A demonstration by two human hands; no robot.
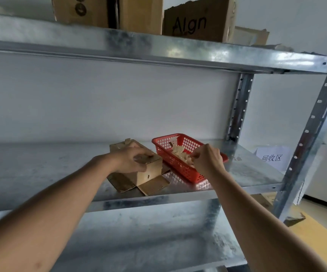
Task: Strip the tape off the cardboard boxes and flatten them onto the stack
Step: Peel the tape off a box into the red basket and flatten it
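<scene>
Box sits on your metal shelf, left hand gripping its top; just right, your right hand pinches tape over the red basket; white wall behind.

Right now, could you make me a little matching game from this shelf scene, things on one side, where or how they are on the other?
Things:
1. left hand
2. right hand
3. red basket
4. paper sign

Places or states:
A. past the shelf's right post
B. gripping the small cardboard box
C. holding crumpled tape inside it
D. over the basket, pinching tape

Pairs: 1-B, 2-D, 3-C, 4-A
</scene>
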